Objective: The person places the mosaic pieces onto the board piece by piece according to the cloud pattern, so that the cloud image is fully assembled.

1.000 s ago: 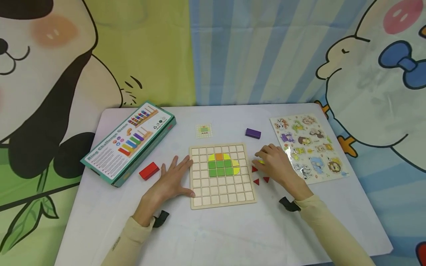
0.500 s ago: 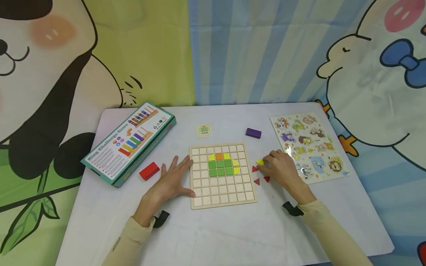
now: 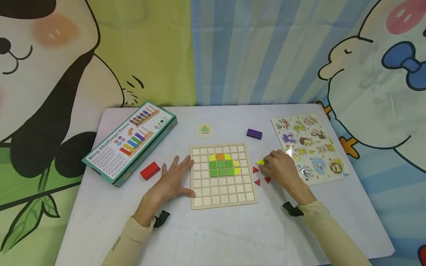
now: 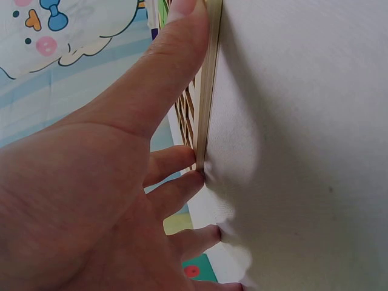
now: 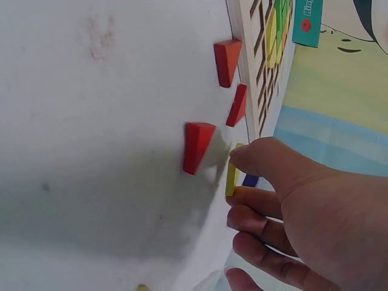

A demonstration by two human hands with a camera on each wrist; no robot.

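Right of the board (image 3: 223, 176), your right hand (image 3: 281, 168) pinches a yellow piece (image 3: 260, 162); left hand (image 3: 171, 181) flat, bracing. Loose pinch risks dropping it.

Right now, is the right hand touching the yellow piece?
Touching: the right wrist view shows the right hand pinching the yellow piece between thumb and finger.

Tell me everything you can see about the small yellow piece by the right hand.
The yellow piece is small, flat and looks like painted wood; its exact outline is hard to tell. It sits on the white table, just right of the grid board and above three red triangles. The right hand pinches it between thumb and forefinger, as the right wrist view shows.
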